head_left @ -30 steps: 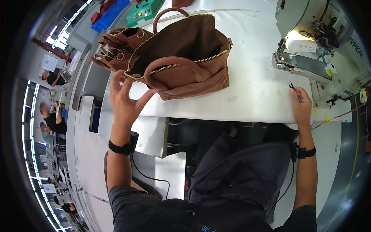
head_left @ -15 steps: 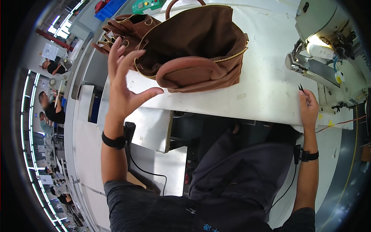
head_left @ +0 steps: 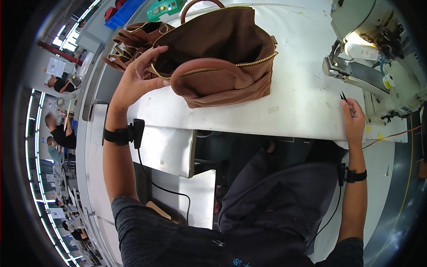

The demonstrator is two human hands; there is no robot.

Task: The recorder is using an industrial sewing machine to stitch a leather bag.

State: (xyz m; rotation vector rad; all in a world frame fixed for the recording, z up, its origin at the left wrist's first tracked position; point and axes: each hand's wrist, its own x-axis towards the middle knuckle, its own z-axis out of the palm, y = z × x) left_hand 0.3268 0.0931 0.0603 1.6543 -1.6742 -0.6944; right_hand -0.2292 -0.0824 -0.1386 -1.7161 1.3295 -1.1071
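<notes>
A brown handbag [head_left: 231, 89] stands on the white worktop, its gold-zipped mouth spread wide and its dark lining showing. At the bag's left end is my left hand [head_left: 138, 79]. Its thumb and index finger are apart in a C shape, on either side of the zip edge; the other fingers are partly hidden. Well to the right, beside the sewing machine [head_left: 360, 73], my right hand [head_left: 354, 118] is closed around a small black tool with two fine points [head_left: 343, 96]. Most of that tool is hidden in the fingers, so I cannot tell tweezers from thread snips.
More brown bags [head_left: 133, 42] crowd behind my left hand. A green control box [head_left: 163, 9] and a blue bin [head_left: 124, 14] stand at the back left. The white worktop [head_left: 298, 107] has a front edge above my lap. Other people work far left.
My left hand has come from wide open in front of the bag to its left end, with its fingers at the zip edge. My right hand still holds the pointed tool; the view has shifted slightly.
</notes>
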